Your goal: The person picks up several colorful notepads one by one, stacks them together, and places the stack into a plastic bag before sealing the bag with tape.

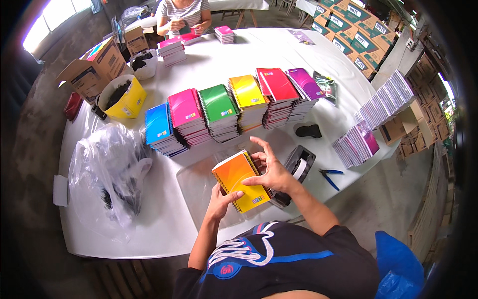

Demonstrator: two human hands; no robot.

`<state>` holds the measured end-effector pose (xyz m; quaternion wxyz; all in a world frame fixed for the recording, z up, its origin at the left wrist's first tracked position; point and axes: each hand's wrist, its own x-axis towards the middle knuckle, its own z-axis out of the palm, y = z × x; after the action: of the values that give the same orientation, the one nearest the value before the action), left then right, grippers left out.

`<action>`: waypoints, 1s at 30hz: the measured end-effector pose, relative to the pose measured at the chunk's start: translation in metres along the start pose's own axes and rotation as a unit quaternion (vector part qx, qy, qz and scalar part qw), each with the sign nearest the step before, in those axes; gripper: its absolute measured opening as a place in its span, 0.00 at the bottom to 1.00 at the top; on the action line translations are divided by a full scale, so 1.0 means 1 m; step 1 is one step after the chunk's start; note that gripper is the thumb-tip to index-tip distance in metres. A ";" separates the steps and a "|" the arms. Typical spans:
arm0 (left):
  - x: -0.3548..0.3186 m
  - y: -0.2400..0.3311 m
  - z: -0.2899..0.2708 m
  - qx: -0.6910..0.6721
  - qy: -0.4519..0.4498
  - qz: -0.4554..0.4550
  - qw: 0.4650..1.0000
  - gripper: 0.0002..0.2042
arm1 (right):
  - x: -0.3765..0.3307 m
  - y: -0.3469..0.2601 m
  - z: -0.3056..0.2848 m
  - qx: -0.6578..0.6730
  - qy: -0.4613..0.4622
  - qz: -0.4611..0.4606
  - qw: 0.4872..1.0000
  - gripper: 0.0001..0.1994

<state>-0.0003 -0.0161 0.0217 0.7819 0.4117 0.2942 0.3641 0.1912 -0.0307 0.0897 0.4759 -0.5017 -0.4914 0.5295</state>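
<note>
In front of me I hold a small stack of spiral notebooks (234, 174), the top one with an orange and yellow cover, black coils showing along both long sides. My left hand (218, 205) grips the lower left side, thumb resting on the cover. At the right side, my right hand (275, 173) has its thumb on the cover, some fingers curled at the edge and the index finger raised. A clear plastic sheet (194, 182) lies beneath. Close by my right forearm is a black tape dispenser (302, 162) with a white roll.
Beyond my hands stand piles of blue (158, 122), pink (185, 107), green (217, 102), yellow (245, 89), red (274, 82) and purple notebooks (305, 82). Blue-handled pliers (331, 178) lie right. A plastic bag (107, 169) and yellow tub (130, 102) stand left. Another person (183, 17) sits opposite.
</note>
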 end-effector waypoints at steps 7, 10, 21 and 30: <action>0.017 0.000 0.022 -0.036 0.071 -0.040 0.996 0.29 | 0.053 -0.068 -0.145 -0.595 0.191 -0.147 0.767 0.46; 0.022 0.004 0.026 -0.025 0.077 -0.035 0.996 0.28 | 0.074 -0.069 -0.178 -0.719 0.181 -0.019 0.671 0.50; 0.020 0.017 0.034 0.215 0.217 0.105 0.946 0.30 | 0.098 -0.033 -0.261 -0.655 0.120 -0.138 0.733 0.41; 0.001 0.039 0.044 0.424 0.268 0.179 0.846 0.26 | 0.061 -0.053 -0.161 -0.560 0.106 -0.111 0.814 0.51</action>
<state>0.0210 -0.0186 0.0762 0.3432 0.6351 0.5393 0.4335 0.3502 0.0407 0.1367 0.2170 -0.6766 -0.7019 0.0500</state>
